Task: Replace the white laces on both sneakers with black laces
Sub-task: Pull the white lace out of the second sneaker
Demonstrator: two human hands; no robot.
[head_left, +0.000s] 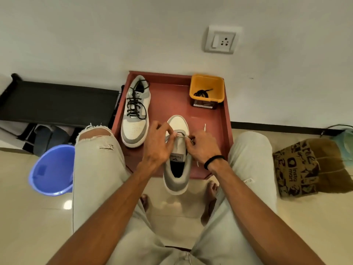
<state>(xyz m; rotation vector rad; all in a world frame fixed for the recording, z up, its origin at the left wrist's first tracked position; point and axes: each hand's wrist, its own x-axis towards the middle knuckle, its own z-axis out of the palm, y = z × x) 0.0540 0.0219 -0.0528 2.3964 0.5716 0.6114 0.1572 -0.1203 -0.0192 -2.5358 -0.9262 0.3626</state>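
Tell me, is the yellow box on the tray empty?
No, a coiled black lace lies inside the yellow box, which stands at a far corner of the tray.

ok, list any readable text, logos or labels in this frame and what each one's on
"insta mart" with a logo, printed on the brown paper bag, seen sideways.
Tongue label on the near sneaker: a logo and a word, too blurred to read.
Label on the yellow container, dark lower part: too small to read.
Far sneaker tongue mark: unreadable.
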